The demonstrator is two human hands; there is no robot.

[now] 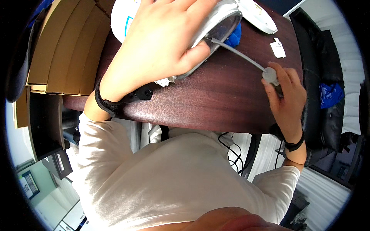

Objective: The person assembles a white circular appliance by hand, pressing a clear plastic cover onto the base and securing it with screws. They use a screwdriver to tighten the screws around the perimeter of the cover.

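So we're mid-unscrewing: left hand (162, 42) spread flat, pinning the white round gadget (221, 23) at 12 o'clock on the dark table (216, 100). Right hand (287, 98) at 3 o'clock pinches the screwdriver (246, 59), tip at its rim. Next move probably needs steady twisting pressure.

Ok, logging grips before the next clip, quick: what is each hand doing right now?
Left hand: spread flat, pressing down on the white round device, not gripping it.
Right hand: closed around the screwdriver, tip at the device's edge.
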